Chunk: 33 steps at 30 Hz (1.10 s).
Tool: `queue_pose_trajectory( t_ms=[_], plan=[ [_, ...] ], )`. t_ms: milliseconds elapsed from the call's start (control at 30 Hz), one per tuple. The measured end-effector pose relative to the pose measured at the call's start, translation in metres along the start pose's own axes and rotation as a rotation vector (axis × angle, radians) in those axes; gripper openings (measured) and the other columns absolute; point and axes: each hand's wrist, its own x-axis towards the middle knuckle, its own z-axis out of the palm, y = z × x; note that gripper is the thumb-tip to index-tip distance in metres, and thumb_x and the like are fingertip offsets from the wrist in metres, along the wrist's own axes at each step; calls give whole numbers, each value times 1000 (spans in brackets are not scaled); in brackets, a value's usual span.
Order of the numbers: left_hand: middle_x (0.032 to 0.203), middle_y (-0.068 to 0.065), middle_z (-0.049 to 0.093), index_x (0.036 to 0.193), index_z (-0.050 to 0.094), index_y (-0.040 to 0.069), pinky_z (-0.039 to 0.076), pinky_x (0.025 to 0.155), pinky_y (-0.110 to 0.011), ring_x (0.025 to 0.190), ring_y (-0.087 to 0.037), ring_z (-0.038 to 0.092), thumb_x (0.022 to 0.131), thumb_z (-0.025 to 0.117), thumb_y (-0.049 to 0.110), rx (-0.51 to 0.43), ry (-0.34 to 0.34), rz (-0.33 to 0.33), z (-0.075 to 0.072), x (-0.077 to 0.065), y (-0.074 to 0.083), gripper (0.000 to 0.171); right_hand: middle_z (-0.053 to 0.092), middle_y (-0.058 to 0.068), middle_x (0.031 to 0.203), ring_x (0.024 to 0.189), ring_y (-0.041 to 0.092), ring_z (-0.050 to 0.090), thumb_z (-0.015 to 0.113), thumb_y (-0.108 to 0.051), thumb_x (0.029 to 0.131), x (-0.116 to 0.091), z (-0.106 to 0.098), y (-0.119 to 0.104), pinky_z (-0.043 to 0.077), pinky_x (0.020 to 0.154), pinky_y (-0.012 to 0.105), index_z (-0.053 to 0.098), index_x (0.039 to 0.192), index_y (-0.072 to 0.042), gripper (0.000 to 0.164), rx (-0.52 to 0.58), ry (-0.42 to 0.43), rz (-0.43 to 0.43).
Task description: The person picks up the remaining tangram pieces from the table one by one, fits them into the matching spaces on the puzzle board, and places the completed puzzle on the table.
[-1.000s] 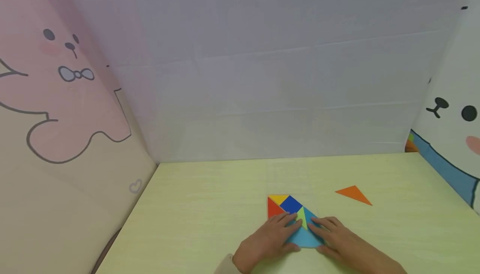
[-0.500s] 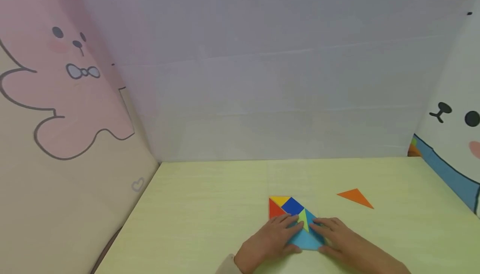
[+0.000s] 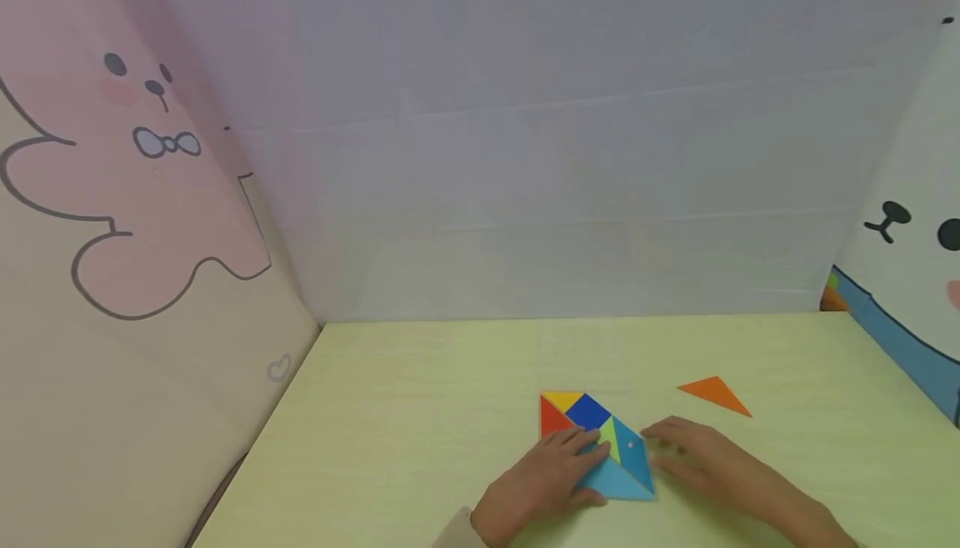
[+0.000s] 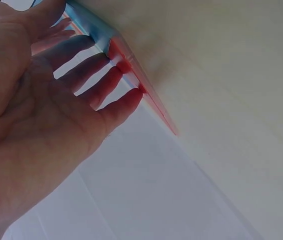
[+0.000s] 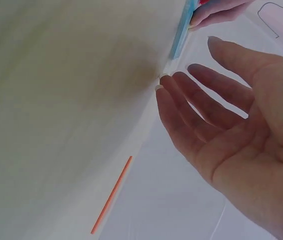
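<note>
Several tangram pieces lie fitted together flat on the table: a yellow triangle [image 3: 565,399], a red triangle [image 3: 552,416], a dark blue piece [image 3: 587,411], a light green triangle [image 3: 609,435], a blue piece [image 3: 632,450] with a pale dot, and a light blue piece [image 3: 617,484]. My left hand [image 3: 542,475] rests on them with fingers spread, hiding part of the red and light blue pieces. Just right of the blue piece, my right hand [image 3: 708,460] holds nothing, its fingers relaxed. Beyond that hand lies a separate orange triangle [image 3: 716,396].
The pale yellow-green table [image 3: 405,415] ends at a whitish back sheet [image 3: 480,198]. A side sheet with a pink cartoon animal [image 3: 180,206] hangs on the left. Another with a white cartoon animal [image 3: 915,281] is on the right.
My right hand has come off the blue piece and shifted right, uncovering it. My left hand stays on the pieces. The camera view has shifted slightly.
</note>
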Motion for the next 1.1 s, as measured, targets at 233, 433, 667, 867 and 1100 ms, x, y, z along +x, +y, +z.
queue_pose_trajectory(
  t_ms=[233, 433, 667, 867, 1100],
  plan=[
    [157, 7, 45, 156, 46, 26, 37, 115, -31, 144, -13, 41, 100, 58, 55, -8, 8, -3, 0, 2, 1, 64, 72, 0, 108, 88, 4, 63, 74, -16, 96, 3, -1, 9, 57, 74, 28, 70, 117, -8, 24, 5, 97, -38],
    [157, 9, 45, 157, 45, 28, 37, 116, -31, 144, -12, 40, 99, 58, 55, -26, -12, -7, 0, 5, 1, 65, 73, -2, 104, 87, 5, 65, 77, -11, 92, 4, -3, 15, 58, 74, 30, 72, 111, -8, 21, -48, 172, -40],
    [158, 8, 43, 157, 44, 27, 36, 117, -31, 145, -12, 39, 100, 57, 55, -24, -22, -14, 0, 5, 1, 65, 71, -4, 100, 84, 7, 65, 76, -14, 94, 7, -11, 21, 58, 73, 29, 72, 107, -7, 16, -18, 153, 69],
    [158, 8, 43, 157, 44, 27, 36, 117, -30, 145, -12, 39, 100, 57, 55, -24, -27, -17, 0, 4, 0, 65, 71, -2, 100, 83, 7, 66, 72, -12, 96, 9, -15, 25, 57, 70, 27, 71, 106, -4, 13, 50, 140, 80],
    [157, 9, 44, 157, 44, 27, 37, 116, -30, 144, -12, 40, 99, 58, 55, -33, -31, -17, 1, 4, 0, 65, 71, -3, 97, 82, 6, 65, 78, -5, 90, 12, -11, 35, 57, 68, 27, 72, 102, -4, 14, -37, 266, 4]
  ],
)
